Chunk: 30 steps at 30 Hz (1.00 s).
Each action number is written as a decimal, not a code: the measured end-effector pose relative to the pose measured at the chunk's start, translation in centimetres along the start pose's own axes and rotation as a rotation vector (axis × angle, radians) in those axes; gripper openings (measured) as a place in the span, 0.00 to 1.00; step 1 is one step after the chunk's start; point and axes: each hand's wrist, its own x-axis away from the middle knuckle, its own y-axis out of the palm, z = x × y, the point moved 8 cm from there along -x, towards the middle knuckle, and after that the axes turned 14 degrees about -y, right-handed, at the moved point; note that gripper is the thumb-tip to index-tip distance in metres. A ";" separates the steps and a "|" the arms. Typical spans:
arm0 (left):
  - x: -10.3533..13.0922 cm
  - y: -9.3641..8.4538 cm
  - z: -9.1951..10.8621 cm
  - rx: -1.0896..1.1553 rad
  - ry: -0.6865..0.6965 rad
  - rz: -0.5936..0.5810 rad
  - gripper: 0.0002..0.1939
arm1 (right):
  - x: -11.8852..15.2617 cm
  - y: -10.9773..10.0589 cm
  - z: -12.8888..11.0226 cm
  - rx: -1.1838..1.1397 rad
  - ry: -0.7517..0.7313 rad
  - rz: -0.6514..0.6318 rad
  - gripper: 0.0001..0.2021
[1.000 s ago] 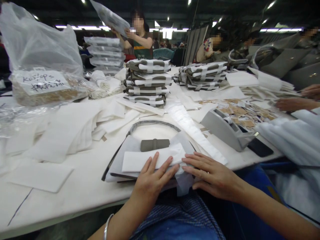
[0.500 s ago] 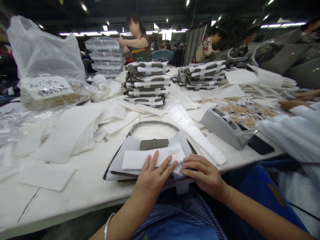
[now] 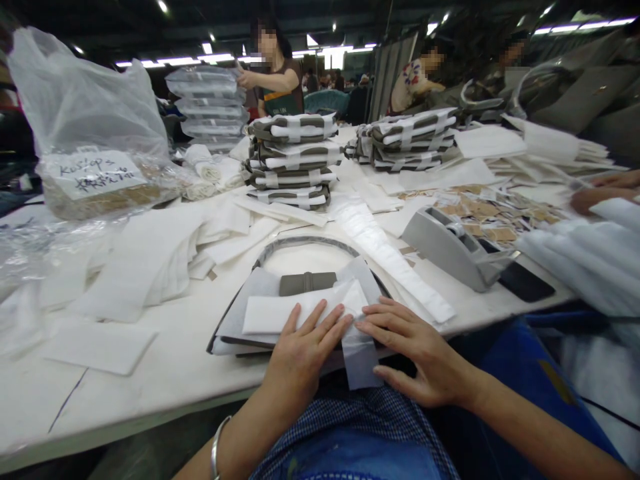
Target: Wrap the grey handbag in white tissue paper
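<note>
A dark handbag with a wrapped, arched handle lies flat at the table's near edge, covered in pale tissue paper. Across it rests a folded white foam sheet. My left hand lies flat on this sheet, fingers spread. My right hand touches the bag's right part, fingers stretched out and thumb apart. Between my hands a strip of translucent tape runs from the sheet and hangs over the front edge.
A grey tape dispenser stands to the right beside a black phone. Behind are stacks of wrapped bags and a labelled plastic bag. Loose white sheets cover the left. A person stands at the back; another person's hand is at right.
My right thumb has spread away from the fingers, and more of the hanging tape shows between my hands. My left hand stays flat on the foam. The camera view has shifted slightly.
</note>
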 end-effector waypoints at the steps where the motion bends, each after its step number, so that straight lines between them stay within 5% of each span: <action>1: 0.0 -0.1 0.0 0.011 -0.005 -0.006 0.41 | 0.1 0.0 0.0 0.013 0.000 0.034 0.29; 7: 0.1 -0.8 0.2 0.128 -0.029 -0.082 0.44 | 0.7 0.6 0.3 0.133 0.002 0.291 0.17; 10: 0.0 -1.2 0.3 0.167 -0.059 -0.036 0.36 | 0.8 0.9 0.3 0.118 0.002 0.297 0.17; 15: -0.2 -0.9 0.5 0.141 -0.094 0.220 0.21 | 1.0 0.8 0.2 0.124 -0.017 0.309 0.17; 20: 0.3 -0.7 0.7 0.103 -0.064 0.407 0.18 | 0.8 0.6 0.1 0.169 -0.004 0.213 0.22; 30: 0.6 -0.4 1.0 0.045 -0.024 0.401 0.20 | 1.9 1.0 0.1 0.256 -0.036 0.252 0.20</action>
